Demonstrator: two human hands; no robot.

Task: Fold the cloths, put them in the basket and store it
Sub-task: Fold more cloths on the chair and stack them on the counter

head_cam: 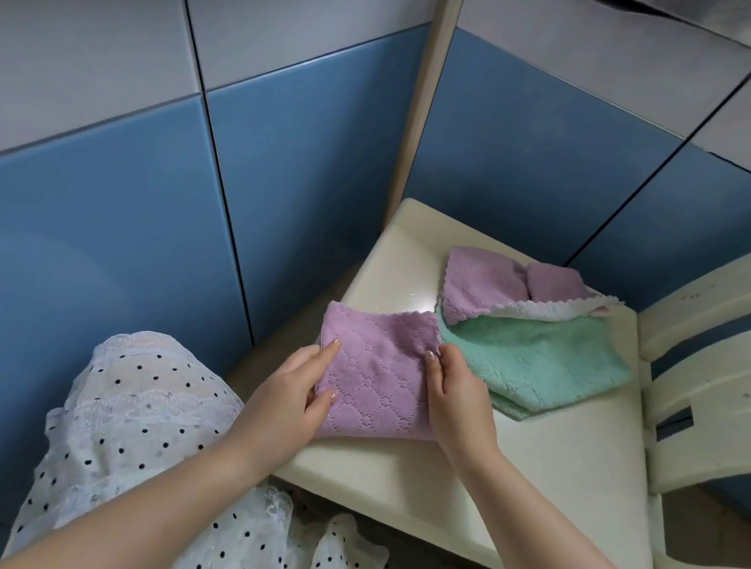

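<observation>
A folded purple cloth (pixel 376 374) lies at the near left of the cream table (pixel 556 453). My left hand (pixel 294 392) grips its left edge, thumb on top and fingers at the side. My right hand (pixel 454 398) pinches the cloth's right edge near its top. Behind it lies a green cloth (pixel 538 366), loosely spread. A second purple cloth (pixel 487 284) with a white underside lies crumpled on the green one's far side. No basket is in view.
Blue and grey wall panels (pixel 183 213) close in the corner behind the table, with a beige post (pixel 424 101) between them. A cream chair back (pixel 731 375) stands at the table's right. My polka-dot skirt (pixel 134 420) fills the near left.
</observation>
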